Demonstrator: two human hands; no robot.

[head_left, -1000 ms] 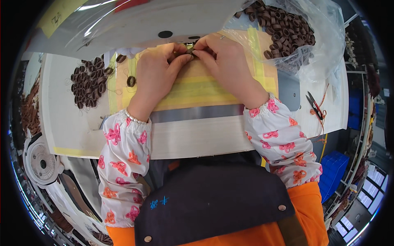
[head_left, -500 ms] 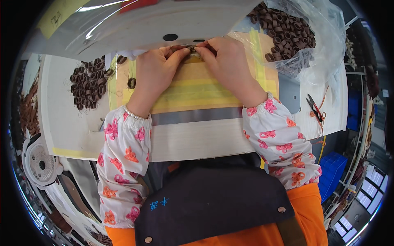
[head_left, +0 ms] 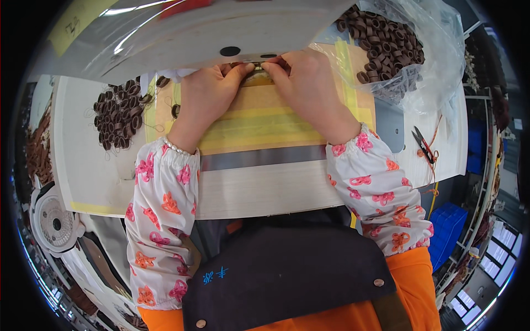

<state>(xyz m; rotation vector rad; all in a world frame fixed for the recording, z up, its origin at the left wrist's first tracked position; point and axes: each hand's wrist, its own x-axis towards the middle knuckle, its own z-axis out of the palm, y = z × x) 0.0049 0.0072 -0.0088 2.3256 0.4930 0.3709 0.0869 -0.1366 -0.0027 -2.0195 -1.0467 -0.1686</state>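
Both my hands are close together under the edge of a large white machine housing [head_left: 243, 33], like a sewing machine's arm. My left hand [head_left: 212, 91] is closed, thumb and fingers pinched at the small spot between the hands. Opposite it, my right hand [head_left: 306, 88] pinches in the same way, thumb and forefinger pointing left. Whatever they hold there is tiny and mostly hidden by the fingertips. Left of my left hand, a pile of brown loops [head_left: 118, 113] with loose threads lies on the table. Two single loops rest nearer the hand, one partly behind my wrist.
A clear plastic bag [head_left: 436, 83] holding many brown loops [head_left: 386, 44] stands at the far right. Dark-bladed scissors [head_left: 423, 144] with orange cord lie on the table's right side. Yellow tape [head_left: 259, 124] covers the board under my wrists. A white fan [head_left: 55, 223] is at left.
My left forearm and wrist have shifted slightly left, covering more of the nearby single loop. The right hand stays almost still. Both pinches remain closed at the same place.
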